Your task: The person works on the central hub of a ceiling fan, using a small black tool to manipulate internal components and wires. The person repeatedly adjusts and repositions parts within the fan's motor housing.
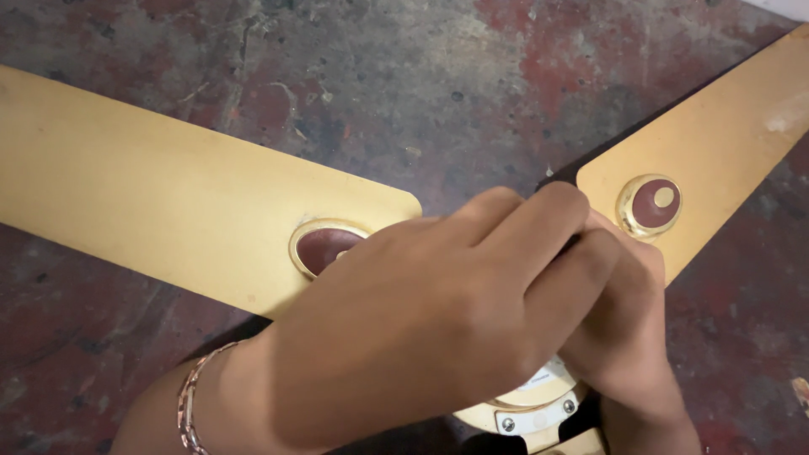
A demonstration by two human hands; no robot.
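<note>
My left hand (421, 329) lies over the hub of the ceiling fan (539, 404), fingers curled together and pressing toward my right hand (628, 337), which is tucked just beneath it; whether either is clamped on anything I cannot tell, since the knuckles hide it. The fan sits on the stained floor (421, 93), one cream blade (168, 194) running out left of my hands, another blade (716, 152) up to the right. I reckon the risk is a slip: working blind under my own fingers, I could lose a small part, or lean on a blade and bend it.
</note>
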